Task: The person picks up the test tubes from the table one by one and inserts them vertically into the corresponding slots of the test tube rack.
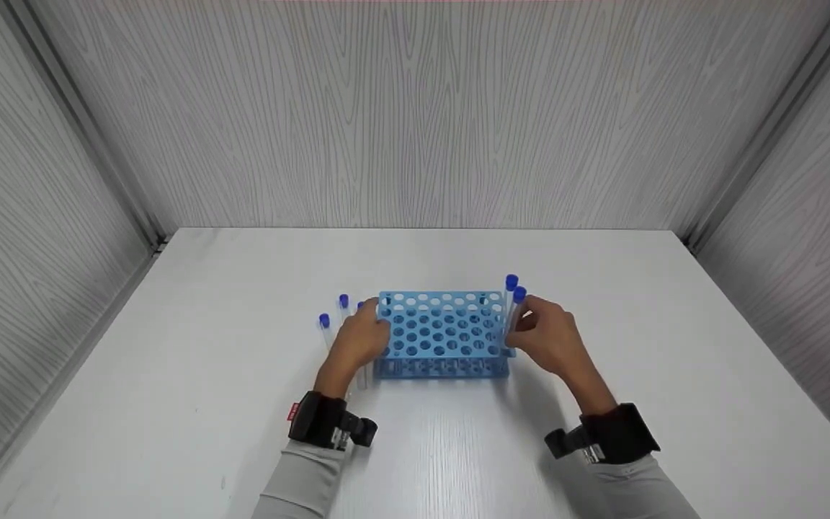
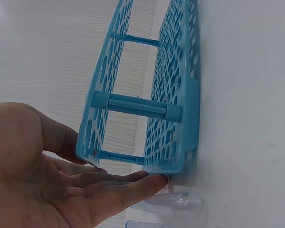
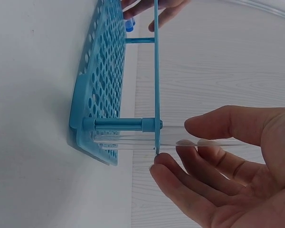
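Observation:
A light blue test tube rack [image 1: 440, 335] with rows of round holes stands at the middle of the table. My left hand [image 1: 363, 335] holds its left end; in the left wrist view, the thumb is at the upper plate and the fingertips [image 2: 156, 183] touch the lower one. At the opposite end, my right hand [image 1: 548, 335] pinches a clear blue-capped test tube [image 1: 515, 310] between thumb and fingers. Just behind it stands another blue-capped tube [image 1: 511, 282]. In the right wrist view, clear tube shafts [image 3: 133, 141] extend down through the upper plate [image 3: 156, 85].
Several blue-capped tubes are left of the rack, including one with a visible cap [image 1: 324, 319] and another farther back [image 1: 344, 300]; my left hand partly hides them. The white table [image 1: 242, 281] meets a grey wood-grain panel [image 1: 415, 115] at the back, with similar panels on both sides.

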The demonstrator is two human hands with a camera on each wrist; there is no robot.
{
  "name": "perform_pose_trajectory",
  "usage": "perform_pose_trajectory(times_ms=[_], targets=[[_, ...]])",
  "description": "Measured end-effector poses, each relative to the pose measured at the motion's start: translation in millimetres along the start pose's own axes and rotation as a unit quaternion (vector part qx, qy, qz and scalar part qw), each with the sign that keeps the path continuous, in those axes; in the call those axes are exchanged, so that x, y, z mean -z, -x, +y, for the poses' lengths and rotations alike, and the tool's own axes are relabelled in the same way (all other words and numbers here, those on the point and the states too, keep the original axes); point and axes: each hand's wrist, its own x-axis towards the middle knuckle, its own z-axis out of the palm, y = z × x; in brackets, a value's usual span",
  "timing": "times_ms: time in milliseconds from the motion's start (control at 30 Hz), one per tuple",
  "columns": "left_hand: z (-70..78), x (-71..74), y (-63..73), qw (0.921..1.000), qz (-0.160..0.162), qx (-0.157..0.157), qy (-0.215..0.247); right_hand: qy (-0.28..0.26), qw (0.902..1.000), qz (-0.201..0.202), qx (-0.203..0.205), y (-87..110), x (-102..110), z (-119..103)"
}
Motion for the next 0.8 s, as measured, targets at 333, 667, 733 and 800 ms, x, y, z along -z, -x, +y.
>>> perform_pose_trajectory(times_ms=[333, 667, 733, 800], targets=[[0.2, -0.4, -0.2, 0.9999, -0.003, 0.012, 0.004, 0.002, 1.0000, -0.001, -0.002, -0.3, -0.3, 0.4], [-0.4, -1.0, 0.0, 1.0000, 0.004, 0.003, 0.002, 0.008, 0.9999, -0.005, -0.002, 0.6, 0.2, -0.2], [-0.5, -0.7, 0.2, 1.0000, 0.004, -0.001, 0.005, 0.010, 0.9999, -0.008, 0.001, 0.8, 0.9, -0.6], [-0.9, -0.4, 0.1, 0.9999, 0.004, -0.007, 0.007, 0.012, 0.9999, -0.010, 0.004, 0.8, 1.8, -0.8]])
